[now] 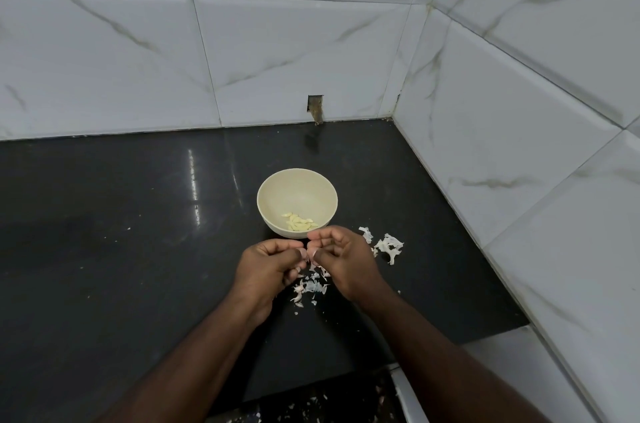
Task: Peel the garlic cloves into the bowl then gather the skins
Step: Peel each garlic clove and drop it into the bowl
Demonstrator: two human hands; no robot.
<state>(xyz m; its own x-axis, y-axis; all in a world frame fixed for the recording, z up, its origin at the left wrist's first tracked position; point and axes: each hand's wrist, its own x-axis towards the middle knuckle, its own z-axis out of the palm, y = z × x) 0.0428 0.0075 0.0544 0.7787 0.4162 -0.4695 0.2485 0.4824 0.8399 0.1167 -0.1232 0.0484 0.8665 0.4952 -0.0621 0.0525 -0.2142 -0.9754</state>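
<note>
Both hands, left hand [268, 261] and right hand [341, 256], pinch one garlic clove [309, 254] between fingertips, just before the bowl [277, 180]. Clove: small, firm, probably slippery; grip its ends. Skins [311, 285] on the surface [121, 249]: papery, light, easily scattered

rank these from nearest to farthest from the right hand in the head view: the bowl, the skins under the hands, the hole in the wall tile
From the right hand:
1. Skins under the hands, just below and left of it on the counter.
2. Bowl, right behind the fingertips.
3. Hole in the wall tile, far back at the wall's base.
</note>
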